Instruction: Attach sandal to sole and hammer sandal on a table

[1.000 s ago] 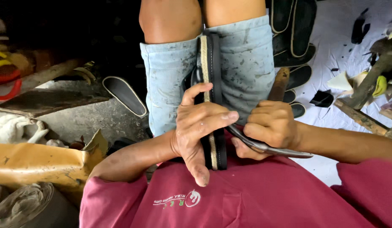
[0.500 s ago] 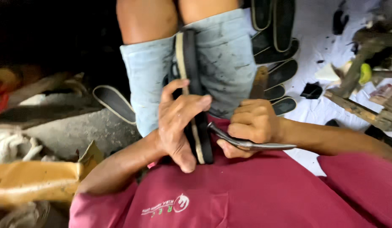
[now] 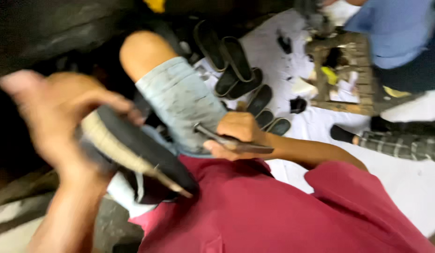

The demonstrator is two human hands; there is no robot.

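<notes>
Wearer: dark red short-sleeved shirt point(image 3: 283, 211), plain fabric, sleeve hem ends above the elbow on the right arm. Light blue washed denim shorts point(image 3: 180, 100), hem at the knee. Forearms bare; left hand point(image 3: 53, 112) and right hand point(image 3: 236, 133) ungloved, no rings or watch visible.

I see a black sole point(image 3: 147, 157) with a pale tan edge in the left grip point(image 3: 58, 122). The knife point(image 3: 234, 140) in the right grip point(image 3: 238, 136) is dark grey metal. My shirt point(image 3: 273, 211) is maroon, my shorts point(image 3: 180, 100) faded light-blue denim. More soles point(image 3: 236, 70) on the floor are black, lying on a white sheet point(image 3: 414, 178). A crate point(image 3: 344, 75) looks weathered brown, with a yellow-green scrap point(image 3: 329, 75) on it. Another person wears a blue top point(image 3: 395, 28) and grey plaid cloth point(image 3: 400, 143).
</notes>
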